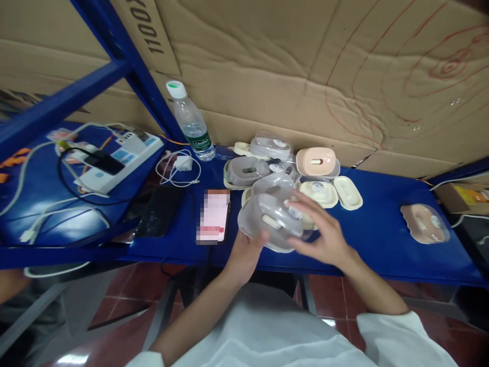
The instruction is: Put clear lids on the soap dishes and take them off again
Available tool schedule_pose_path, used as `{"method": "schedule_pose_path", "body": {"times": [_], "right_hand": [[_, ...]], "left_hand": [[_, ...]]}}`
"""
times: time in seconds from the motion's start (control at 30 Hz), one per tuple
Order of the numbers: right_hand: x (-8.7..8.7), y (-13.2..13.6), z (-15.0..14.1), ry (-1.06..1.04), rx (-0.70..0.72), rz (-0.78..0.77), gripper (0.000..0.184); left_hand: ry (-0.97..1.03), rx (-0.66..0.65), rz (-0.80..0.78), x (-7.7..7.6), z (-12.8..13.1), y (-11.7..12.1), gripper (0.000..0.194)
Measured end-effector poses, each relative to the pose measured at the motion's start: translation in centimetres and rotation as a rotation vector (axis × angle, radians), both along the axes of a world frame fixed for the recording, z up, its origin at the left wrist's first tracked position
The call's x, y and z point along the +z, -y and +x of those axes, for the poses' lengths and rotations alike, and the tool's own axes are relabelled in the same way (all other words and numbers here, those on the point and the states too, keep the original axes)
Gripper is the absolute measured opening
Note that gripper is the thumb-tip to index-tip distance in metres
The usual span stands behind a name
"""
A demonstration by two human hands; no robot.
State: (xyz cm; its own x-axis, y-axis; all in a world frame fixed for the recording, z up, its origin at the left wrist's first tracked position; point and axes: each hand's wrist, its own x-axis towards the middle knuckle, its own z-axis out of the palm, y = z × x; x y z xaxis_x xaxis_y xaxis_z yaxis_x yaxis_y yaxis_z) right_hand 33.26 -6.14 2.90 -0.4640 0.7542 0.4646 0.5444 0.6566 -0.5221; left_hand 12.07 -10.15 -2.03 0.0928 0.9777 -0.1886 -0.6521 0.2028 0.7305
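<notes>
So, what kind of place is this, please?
It looks like a small workshop or packing bench, though I cannot be sure. The blue metal table has a wall of cardboard behind it, a power strip with many cables, and a group of similar plastic boxes.

The only view looks from head height above the shirt point(275, 331) at 6 o'clock, forward and down over the table point(378, 229) to cardboard point(267, 66) at 12, with left hand point(244, 255) and right hand point(326, 237) within arm's reach.
</notes>
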Motion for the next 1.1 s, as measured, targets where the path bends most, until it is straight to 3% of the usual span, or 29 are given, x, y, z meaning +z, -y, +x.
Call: {"method": "schedule_pose_path", "body": {"times": [0.1,0.27,0.33,0.43,0.5,0.57,0.63,0.7,0.77,0.87,1.0,1.1], "right_hand": [[0.9,-5.7,3.1,0.044,-0.145,0.139,0.065],[2.1,-16.2,8.1,0.123,-0.156,0.066,0.059],[2.2,-18.6,8.7,0.136,-0.117,0.021,0.058],[2.0,-20.2,8.8,0.151,-0.090,0.012,0.054],[2.0,-19.7,8.6,0.146,-0.125,0.041,0.053],[2.1,-17.6,7.9,0.129,-0.180,0.114,0.049],[2.3,-13.7,6.3,0.106,-0.171,0.181,0.042],[2.1,-8.8,3.9,0.114,-0.023,0.148,0.039],[1.5,-4.0,1.2,0.241,0.154,0.095,0.057],[0.3,0.5,-1.6,0.272,0.163,0.105,0.060],[0.0,0.9,-1.4,-0.011,0.160,-0.026,0.047],[0.8,-0.3,-0.4,-0.201,0.134,-0.146,0.042]], "left_hand": [[-0.045,0.019,-0.034,-0.4,-0.3,0.1,0.089],[-0.096,0.062,-0.110,-0.7,-0.9,0.9,0.088],[-0.099,0.065,-0.132,-0.7,-1.2,1.1,0.088],[-0.073,0.041,-0.121,-0.7,-1.5,1.2,0.090],[-0.028,-0.003,-0.112,-0.5,-1.6,1.1,0.091],[0.039,-0.047,-0.133,0.0,-1.6,0.8,0.091],[0.119,-0.077,-0.160,0.5,-1.3,0.4,0.089],[0.174,-0.085,-0.151,0.8,-0.8,0.0,0.084],[0.169,-0.088,-0.115,0.7,-0.2,-0.1,0.079],[0.059,-0.080,-0.065,-0.2,0.6,0.0,0.079],[-0.034,-0.021,0.039,-1.0,1.0,0.2,0.088],[-0.042,0.006,0.080,-0.5,1.0,0.0,0.075]]}}
